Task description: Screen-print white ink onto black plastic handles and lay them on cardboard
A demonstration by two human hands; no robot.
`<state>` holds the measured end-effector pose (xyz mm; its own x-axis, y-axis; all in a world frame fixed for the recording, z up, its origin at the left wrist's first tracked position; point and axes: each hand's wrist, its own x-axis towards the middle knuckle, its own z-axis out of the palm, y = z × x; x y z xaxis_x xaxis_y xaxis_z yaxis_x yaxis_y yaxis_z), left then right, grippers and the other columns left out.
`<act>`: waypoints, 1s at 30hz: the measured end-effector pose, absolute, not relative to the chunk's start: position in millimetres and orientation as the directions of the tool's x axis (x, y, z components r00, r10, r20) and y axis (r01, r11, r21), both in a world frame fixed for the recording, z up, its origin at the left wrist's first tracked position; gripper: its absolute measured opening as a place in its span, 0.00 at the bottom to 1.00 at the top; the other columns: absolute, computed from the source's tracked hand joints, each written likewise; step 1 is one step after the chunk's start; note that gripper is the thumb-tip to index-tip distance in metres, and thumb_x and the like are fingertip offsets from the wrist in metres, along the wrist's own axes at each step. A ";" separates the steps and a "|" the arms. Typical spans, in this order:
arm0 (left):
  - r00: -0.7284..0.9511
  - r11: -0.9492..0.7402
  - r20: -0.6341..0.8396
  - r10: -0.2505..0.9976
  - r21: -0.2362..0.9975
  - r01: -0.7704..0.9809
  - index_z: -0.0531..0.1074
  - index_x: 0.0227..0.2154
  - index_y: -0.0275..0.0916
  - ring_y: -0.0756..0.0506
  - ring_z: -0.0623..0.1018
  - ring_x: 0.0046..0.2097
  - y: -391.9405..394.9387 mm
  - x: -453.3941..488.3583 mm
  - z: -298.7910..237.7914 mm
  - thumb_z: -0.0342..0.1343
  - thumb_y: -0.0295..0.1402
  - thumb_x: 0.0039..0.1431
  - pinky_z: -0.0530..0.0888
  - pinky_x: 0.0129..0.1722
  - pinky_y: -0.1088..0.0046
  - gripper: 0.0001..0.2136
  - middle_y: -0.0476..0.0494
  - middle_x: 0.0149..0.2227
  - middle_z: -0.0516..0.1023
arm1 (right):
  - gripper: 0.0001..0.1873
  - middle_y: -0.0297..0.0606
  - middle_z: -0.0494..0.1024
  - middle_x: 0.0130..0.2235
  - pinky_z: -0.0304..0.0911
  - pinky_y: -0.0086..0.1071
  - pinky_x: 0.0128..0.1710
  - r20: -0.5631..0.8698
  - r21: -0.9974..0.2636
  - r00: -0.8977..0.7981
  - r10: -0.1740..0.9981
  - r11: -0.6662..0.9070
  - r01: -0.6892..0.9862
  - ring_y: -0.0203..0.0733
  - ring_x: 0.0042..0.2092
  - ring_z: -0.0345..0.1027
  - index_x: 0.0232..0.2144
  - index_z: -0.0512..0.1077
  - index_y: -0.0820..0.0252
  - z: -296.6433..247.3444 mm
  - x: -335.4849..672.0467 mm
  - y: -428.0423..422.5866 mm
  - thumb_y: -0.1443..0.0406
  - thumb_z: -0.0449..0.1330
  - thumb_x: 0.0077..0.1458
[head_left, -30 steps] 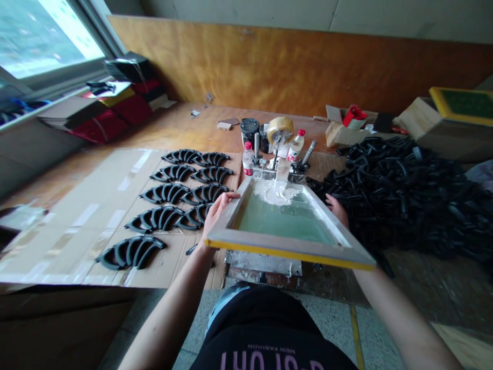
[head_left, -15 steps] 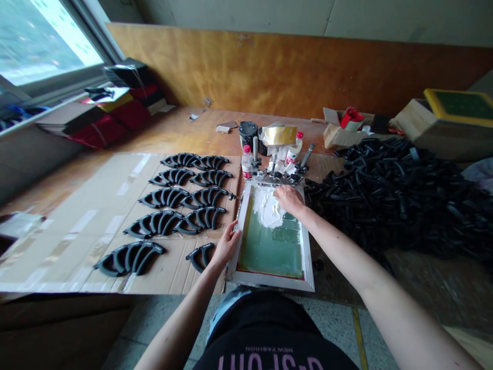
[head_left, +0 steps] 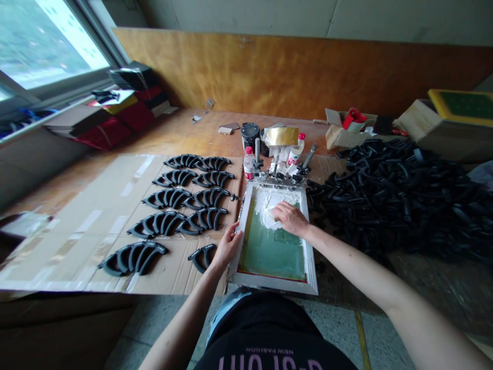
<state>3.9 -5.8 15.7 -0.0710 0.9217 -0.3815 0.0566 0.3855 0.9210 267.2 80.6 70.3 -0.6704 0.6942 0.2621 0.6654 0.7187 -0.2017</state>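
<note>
A screen printing frame (head_left: 313,267) with a pale metal border and green mesh lies in front of me. Thick white ink (head_left: 265,205) is smeared over the far part of the mesh. My left hand (head_left: 230,244) is closed on the left border, thumb on top. Over the ink, my right hand (head_left: 289,218) has its fingers curled and pressed together; whatever is in them is hidden. The far end of the frame meets a metal hinge clamp (head_left: 275,181) with upright rods.
Rows of black curved plastic pieces (head_left: 134,257) lie on cardboard (head_left: 96,205) at left. A large heap of black parts (head_left: 404,195) fills the right. Behind the clamp stand red-capped bottles (head_left: 248,164) and a dark tub (head_left: 250,136). Boxes (head_left: 337,137) sit at the back right.
My right hand has moved toward me over the mesh, from the far end of the ink to its middle. My left hand keeps its hold on the border.
</note>
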 end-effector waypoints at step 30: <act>0.020 0.429 -0.453 0.891 0.827 -0.362 0.67 0.48 0.37 0.44 0.79 0.36 18.2 71.5 101.4 0.50 0.56 0.56 0.74 0.30 0.71 0.27 0.37 0.39 0.80 | 0.06 0.41 0.74 0.39 0.63 0.39 0.48 0.254 -0.452 -0.304 0.918 0.391 0.802 0.45 0.45 0.65 0.38 0.75 0.58 32.1 270.8 46.6 0.66 0.62 0.56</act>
